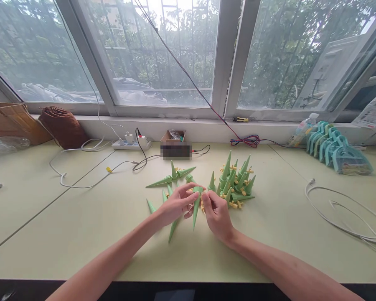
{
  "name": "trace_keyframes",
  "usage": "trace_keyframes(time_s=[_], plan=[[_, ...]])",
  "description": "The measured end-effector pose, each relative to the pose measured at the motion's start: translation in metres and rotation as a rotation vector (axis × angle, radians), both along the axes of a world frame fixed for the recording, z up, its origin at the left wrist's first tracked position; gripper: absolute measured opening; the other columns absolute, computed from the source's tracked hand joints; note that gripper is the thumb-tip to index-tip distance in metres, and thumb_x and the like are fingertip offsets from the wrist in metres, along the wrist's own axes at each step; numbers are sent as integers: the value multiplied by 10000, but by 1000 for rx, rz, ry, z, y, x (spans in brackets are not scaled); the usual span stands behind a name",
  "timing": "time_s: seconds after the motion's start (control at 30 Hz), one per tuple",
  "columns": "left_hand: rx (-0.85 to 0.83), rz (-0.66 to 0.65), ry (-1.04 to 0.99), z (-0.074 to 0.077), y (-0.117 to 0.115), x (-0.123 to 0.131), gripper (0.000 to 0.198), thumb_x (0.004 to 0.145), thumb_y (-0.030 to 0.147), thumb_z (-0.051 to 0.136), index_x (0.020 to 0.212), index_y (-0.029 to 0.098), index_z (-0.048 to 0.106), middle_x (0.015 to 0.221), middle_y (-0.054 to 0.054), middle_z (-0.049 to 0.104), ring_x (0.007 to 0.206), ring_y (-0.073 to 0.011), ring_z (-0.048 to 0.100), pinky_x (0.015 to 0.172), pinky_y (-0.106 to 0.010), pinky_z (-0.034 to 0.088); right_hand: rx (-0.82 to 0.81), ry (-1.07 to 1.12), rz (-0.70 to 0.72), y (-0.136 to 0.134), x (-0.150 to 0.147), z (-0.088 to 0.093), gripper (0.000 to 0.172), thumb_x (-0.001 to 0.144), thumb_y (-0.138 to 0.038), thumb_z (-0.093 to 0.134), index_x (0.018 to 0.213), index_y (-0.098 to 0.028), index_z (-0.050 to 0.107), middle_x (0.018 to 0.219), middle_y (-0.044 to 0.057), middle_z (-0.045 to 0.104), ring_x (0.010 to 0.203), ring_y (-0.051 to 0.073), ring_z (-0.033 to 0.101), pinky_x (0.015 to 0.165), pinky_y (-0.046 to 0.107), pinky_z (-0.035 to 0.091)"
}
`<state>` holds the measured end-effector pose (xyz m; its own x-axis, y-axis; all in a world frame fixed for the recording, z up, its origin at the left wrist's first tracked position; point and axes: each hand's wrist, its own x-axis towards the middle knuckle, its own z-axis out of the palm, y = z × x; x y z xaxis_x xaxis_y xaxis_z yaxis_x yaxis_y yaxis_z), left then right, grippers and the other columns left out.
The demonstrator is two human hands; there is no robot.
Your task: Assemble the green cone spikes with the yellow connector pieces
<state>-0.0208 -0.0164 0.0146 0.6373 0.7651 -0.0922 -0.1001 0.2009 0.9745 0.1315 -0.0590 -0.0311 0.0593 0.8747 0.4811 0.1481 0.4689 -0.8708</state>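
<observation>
My left hand [175, 205] pinches the top of a green cone-shaped plastic spike [196, 209] that points down toward me. My right hand [217, 213] is closed at the same spike's top, fingers pressed on a small yellow piece [202, 205] there. Behind my right hand sits a pile of green spikes with yellow pieces [236, 182]. Several more green spikes [172, 177] lie spread on the pale green table [81, 221] behind and under my left hand.
A power strip [131, 144] with white cables stands by the window sill. A small cardboard box [174, 138] sits at the back centre, a brown bag [64, 125] at back left, stacked teal items [332, 146] at back right. A white cable [347, 213] coils at the right.
</observation>
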Motion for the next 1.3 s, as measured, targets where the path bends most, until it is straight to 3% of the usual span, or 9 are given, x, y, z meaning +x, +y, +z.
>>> trace_keyframes(time_s=[0.23, 0.4, 0.5, 0.63, 0.77, 0.97, 1.1, 1.3], plan=[[-159, -32, -40, -2, 3, -2, 425, 854, 446, 688, 1212, 250, 570, 654, 31, 541, 420, -37, 410, 342, -131, 246, 33, 55, 46, 2, 0, -1, 390, 1034, -396, 365, 705, -202, 446, 606, -42, 401, 508, 100, 337, 479, 231, 293], [-246, 13, -155, -4, 3, 0, 358, 817, 369, 749, 1110, 231, 595, 747, -4, 604, 601, -84, 585, 435, -134, 368, 6, 71, 71, 2, 0, -2, 387, 1038, -397, 347, 736, -202, 490, 599, -38, 414, 491, 104, 345, 467, 234, 304], [-253, 23, -174, -3, 2, 2, 336, 807, 358, 760, 1070, 225, 597, 732, 1, 606, 601, -88, 590, 446, -141, 381, 2, 51, 62, 1, 1, 0, 388, 1042, -385, 326, 750, -203, 506, 583, -42, 410, 478, 106, 341, 467, 237, 307], [-174, 95, -152, 1, 2, 1, 355, 801, 371, 761, 1061, 223, 570, 714, 8, 601, 577, -95, 585, 438, -146, 381, 26, -80, -44, 4, 4, 6, 349, 1029, -349, 356, 741, -202, 486, 591, -40, 424, 497, 109, 360, 493, 240, 315], [24, 254, -151, 8, 6, -3, 333, 834, 408, 713, 1051, 223, 539, 672, 28, 582, 499, -74, 523, 414, -145, 373, 34, -251, -105, 9, 7, 8, 218, 994, -290, 444, 817, -193, 526, 633, -35, 470, 509, 111, 387, 518, 244, 328], [204, 491, -52, 13, 10, -7, 358, 830, 443, 697, 1041, 225, 505, 679, 27, 605, 446, -65, 464, 331, -122, 274, 89, -474, -88, 12, 8, 2, 121, 956, -181, 484, 968, -184, 604, 881, 36, 616, 563, 119, 492, 606, 259, 423], [287, 521, 26, 9, 9, -4, 346, 836, 453, 684, 1018, 212, 515, 671, 18, 623, 454, -71, 477, 354, -136, 333, 119, -632, -54, 13, 9, 2, 171, 944, -160, 501, 1029, -207, 642, 956, 51, 614, 583, 121, 515, 601, 260, 441], [334, 525, 93, 3, 8, 0, 331, 837, 454, 680, 991, 218, 505, 659, 26, 630, 400, -56, 433, 352, -152, 334, 206, -792, 28, 15, 6, 3, 229, 903, -79, 499, 1049, -198, 629, 986, 92, 608, 922, 243, 543, 740, 343, 498]])
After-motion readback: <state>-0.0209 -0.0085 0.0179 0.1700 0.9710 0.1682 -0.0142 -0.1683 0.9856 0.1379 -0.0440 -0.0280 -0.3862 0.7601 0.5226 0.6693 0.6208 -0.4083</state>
